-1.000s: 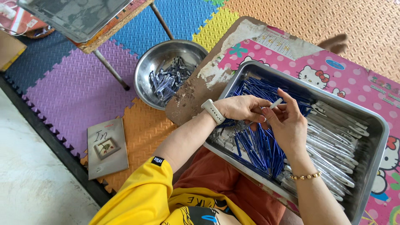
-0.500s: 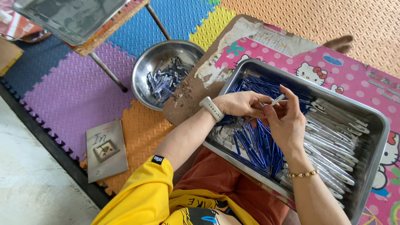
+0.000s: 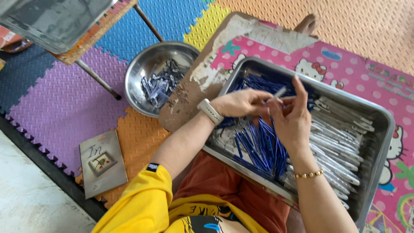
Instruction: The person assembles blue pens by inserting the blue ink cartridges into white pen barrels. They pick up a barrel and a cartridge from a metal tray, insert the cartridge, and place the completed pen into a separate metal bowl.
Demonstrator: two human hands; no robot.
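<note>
My left hand [image 3: 239,103], with a white watch on the wrist, and my right hand [image 3: 292,118], with a bead bracelet, meet over a steel tray [image 3: 379,142]. Between their fingertips they pinch a thin white pen part [image 3: 278,93]. Under the hands the tray holds a heap of blue pen barrels [image 3: 261,144] on its left side. Rows of white pen pieces [image 3: 334,138] fill its right side.
A round steel bowl [image 3: 142,71] with small grey and blue parts sits left of the tray on coloured foam floor mats. A worn pink cartoon board [image 3: 345,64] lies under the tray. A grey booklet [image 3: 102,163] lies at lower left. A metal-legged table [image 3: 51,21] stands upper left.
Both hands stay together over the tray. The white pen part has tilted slightly between the fingers. The view has shifted a little.
</note>
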